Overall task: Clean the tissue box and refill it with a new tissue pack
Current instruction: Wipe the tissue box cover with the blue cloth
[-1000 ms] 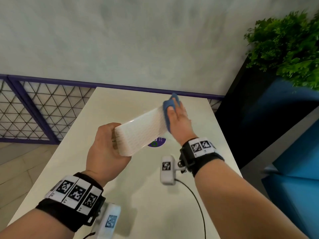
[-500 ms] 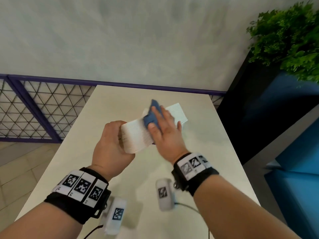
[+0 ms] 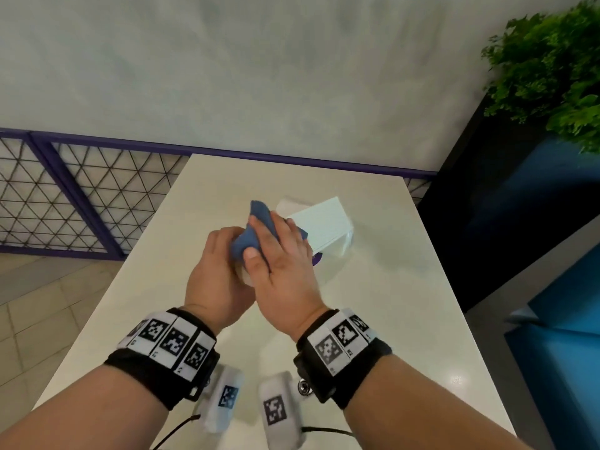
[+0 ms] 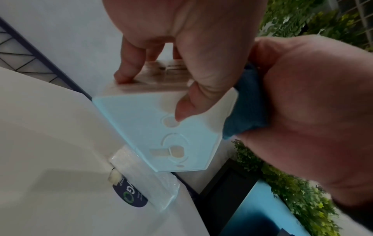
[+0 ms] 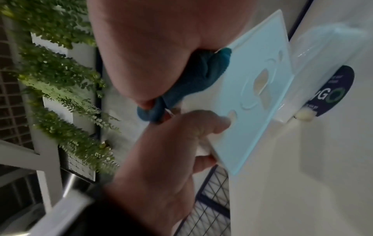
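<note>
A white tissue box [image 3: 324, 224] is held above the table, long side pointing away and to the right. My left hand [image 3: 220, 254] grips its near end, thumb on the pale blue underside [image 4: 161, 135], which has cut-out holes. My right hand [image 3: 279, 251] holds a bunched blue cloth [image 3: 256, 228] and presses it on the box's top, close against the left hand. In the right wrist view the cloth [image 5: 191, 79] sits under the palm against the box [image 5: 258, 95]. A tissue pack [image 4: 145, 175] in clear plastic lies on the table under the box.
The cream table [image 3: 389, 319] ends at a purple railing with wire mesh [image 3: 81, 196] on the left and far side. A round purple sticker [image 5: 333, 91] lies on the table beside the pack. A dark planter with green plants [image 3: 552, 76] and blue seating stand to the right.
My right hand has drawn the cloth along the box from its far end to the near end, up against my left hand. The far end of the box now shows uncovered.
</note>
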A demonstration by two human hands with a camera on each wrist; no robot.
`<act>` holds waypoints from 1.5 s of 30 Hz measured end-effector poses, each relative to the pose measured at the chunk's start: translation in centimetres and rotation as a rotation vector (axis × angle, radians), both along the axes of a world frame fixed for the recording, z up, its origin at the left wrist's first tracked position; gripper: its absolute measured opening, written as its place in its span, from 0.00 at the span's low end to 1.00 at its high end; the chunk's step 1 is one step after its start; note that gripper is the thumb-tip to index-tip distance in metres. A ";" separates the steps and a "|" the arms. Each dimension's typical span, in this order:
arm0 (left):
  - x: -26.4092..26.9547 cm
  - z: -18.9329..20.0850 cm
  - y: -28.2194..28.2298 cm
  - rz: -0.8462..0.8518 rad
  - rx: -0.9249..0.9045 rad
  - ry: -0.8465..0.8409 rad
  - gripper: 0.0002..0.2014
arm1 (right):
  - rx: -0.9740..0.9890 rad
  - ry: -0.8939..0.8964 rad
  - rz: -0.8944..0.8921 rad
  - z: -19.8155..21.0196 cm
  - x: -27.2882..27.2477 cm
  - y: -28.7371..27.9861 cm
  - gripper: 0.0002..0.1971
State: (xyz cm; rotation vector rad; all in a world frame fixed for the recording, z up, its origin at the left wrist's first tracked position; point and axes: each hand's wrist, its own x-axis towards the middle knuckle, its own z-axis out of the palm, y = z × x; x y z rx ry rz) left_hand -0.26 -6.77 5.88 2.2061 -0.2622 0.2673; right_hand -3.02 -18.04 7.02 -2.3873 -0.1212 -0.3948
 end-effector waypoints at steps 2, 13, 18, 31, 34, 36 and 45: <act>-0.1 0.0 0.1 -0.013 0.014 0.008 0.24 | -0.032 -0.010 0.061 0.1 0.2 -1.2 0.29; -0.8 0.8 0.8 -0.122 0.025 0.025 0.33 | 0.346 0.158 -0.322 -1.8 6.6 -10.0 0.27; -0.1 0.7 -0.1 -0.070 -0.045 0.039 0.23 | 0.128 0.012 -0.008 -0.2 1.0 -0.9 0.30; -0.6 0.6 2.4 -0.142 -0.042 0.003 0.35 | 0.340 0.163 -0.389 -1.5 6.8 -11.8 0.29; -0.5 0.6 1.7 -0.115 0.015 0.001 0.34 | 0.212 0.178 -0.333 -0.7 4.8 -6.8 0.28; -0.3 0.4 1.3 -0.087 0.027 0.001 0.32 | 0.151 0.137 -0.203 -0.1 2.2 -2.8 0.25; -0.1 0.4 3.2 -0.120 -0.043 0.004 0.33 | 0.141 0.052 -0.238 -1.7 2.7 -6.5 0.26</act>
